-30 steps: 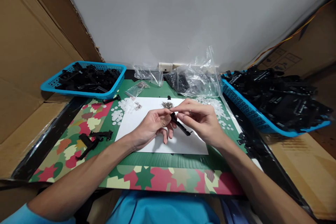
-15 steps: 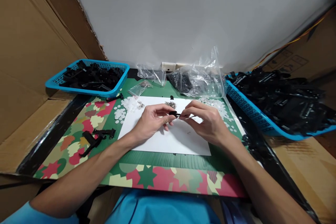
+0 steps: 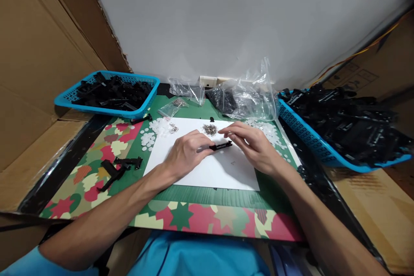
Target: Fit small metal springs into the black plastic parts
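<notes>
My left hand (image 3: 186, 154) is closed around a slim black plastic part (image 3: 221, 145), whose far end points right over the white sheet (image 3: 207, 177). My fingers hide the rest of it. My right hand (image 3: 254, 144) is closed in a pinch just above that part, its fingertips beside a pile of small metal pieces (image 3: 210, 130). What sits between those fingertips is too small to make out. A smaller heap of metal pieces (image 3: 173, 128) lies on the sheet's left, and a tiny loose piece (image 3: 233, 163) lies below my right hand.
Blue baskets of black parts stand at left (image 3: 147, 110) and right (image 3: 310, 138). White discs (image 3: 148, 139) flank the sheet. Clear plastic bags (image 3: 249, 99) lie along the wall. Black parts (image 3: 113, 174) rest on the patterned mat at left. Cardboard (image 3: 26, 95) borders the left side.
My hands have come apart. The left has turned over, with the black part now pointing right; the right has drawn back from it, its fingertips now at the metal pile.
</notes>
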### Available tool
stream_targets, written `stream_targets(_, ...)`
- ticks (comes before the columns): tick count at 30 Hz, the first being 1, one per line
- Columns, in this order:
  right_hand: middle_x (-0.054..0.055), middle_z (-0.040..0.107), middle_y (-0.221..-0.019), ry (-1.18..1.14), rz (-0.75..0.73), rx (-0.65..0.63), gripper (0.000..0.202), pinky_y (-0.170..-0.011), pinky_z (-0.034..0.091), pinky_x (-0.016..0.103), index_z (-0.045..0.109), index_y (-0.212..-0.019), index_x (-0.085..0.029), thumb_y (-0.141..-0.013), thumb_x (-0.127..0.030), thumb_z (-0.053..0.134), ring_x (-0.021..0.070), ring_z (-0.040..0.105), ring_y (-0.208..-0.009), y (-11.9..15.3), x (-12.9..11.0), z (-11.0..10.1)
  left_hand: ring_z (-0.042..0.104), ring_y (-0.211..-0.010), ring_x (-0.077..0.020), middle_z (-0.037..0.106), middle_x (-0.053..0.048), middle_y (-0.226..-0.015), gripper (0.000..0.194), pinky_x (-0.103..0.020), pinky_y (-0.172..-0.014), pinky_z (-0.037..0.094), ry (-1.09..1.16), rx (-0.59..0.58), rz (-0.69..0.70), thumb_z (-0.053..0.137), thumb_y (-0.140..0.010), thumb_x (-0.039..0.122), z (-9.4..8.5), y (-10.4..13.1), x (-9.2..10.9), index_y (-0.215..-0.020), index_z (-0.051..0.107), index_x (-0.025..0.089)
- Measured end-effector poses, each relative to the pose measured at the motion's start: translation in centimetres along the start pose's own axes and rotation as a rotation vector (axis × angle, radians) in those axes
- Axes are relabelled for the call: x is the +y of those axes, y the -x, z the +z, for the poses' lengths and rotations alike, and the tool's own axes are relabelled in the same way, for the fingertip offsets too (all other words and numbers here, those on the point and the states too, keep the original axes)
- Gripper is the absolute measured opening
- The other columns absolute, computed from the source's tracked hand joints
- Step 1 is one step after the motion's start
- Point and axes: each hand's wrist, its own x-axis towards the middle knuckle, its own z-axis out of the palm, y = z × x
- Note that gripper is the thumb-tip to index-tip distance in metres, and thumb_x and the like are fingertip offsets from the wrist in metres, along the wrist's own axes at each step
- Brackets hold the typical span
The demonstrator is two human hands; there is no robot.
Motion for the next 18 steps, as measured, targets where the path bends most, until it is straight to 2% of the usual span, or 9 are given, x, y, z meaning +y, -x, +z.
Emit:
stream_targets(3,0.008,0.070,-0.116,-0.092,0.042,0.100,0.034,-0.091,0.051,0.039,0.079,-0.120,-0.028,-0.114,-0.042,0.048,0.0240,0.066,-0.105,-0.2,-0.6,-0.1,0.071,-0.104,-0.0282,0.080,-0.009,-0.105,0.012,-0.041,-0.088,0.057,0.003,-0.024,0.043,0.076,-0.097,0.024,0.2,0.0,-0.4,-0.107,0.082,0.022)
stream_targets(6,0.006,0.066,-0.101,-0.056,0.079,0.143,0.038,-0.083,0.048,0.036,0.081,-0.108,-0.026,-0.114,-0.047,0.049,0.0207,0.063,-0.091,-0.2,-0.6,0.2,0.070,-0.100,-0.0274,0.079,-0.010,-0.101,0.009,-0.040,-0.087,0.056,-0.025,-0.041,0.074,0.075,-0.098,0.024,0.3,-0.1,-0.6,-0.103,0.081,0.019)
stream_targets(10,0.002,0.061,-0.074,-0.088,0.156,0.083,0.046,-0.068,0.043,0.032,0.075,-0.092,-0.020,-0.114,-0.050,0.048,0.0164,0.056,-0.067,-0.3,-0.3,1.2,0.069,-0.095,-0.0249,0.078,-0.008,-0.097,0.007,-0.037,-0.083,0.054,-0.069,-0.053,0.119,0.073,-0.099,0.019,0.2,-0.3,-0.5,-0.097,0.080,0.018)
stream_targets(14,0.002,0.065,-0.075,-0.066,0.170,0.035,0.046,-0.069,0.043,0.030,0.071,-0.089,-0.019,-0.114,-0.049,0.047,0.0154,0.058,-0.067,-0.5,-0.4,2.5,0.068,-0.092,-0.0226,0.077,-0.005,-0.094,0.009,-0.035,-0.081,0.053,-0.100,-0.048,0.156,0.072,-0.098,0.013,0.1,-0.3,-0.3,-0.095,0.078,0.019)
stream_targets(18,0.001,0.064,-0.075,-0.005,0.155,0.036,0.045,-0.068,0.042,0.030,0.069,-0.088,-0.019,-0.115,-0.046,0.045,0.0152,0.057,-0.066,-0.6,-0.2,2.9,0.067,-0.089,-0.0221,0.076,-0.005,-0.091,0.008,-0.034,-0.079,0.053,-0.131,-0.042,0.173,0.073,-0.098,0.015,0.1,-0.3,-0.3,-0.092,0.077,0.018)
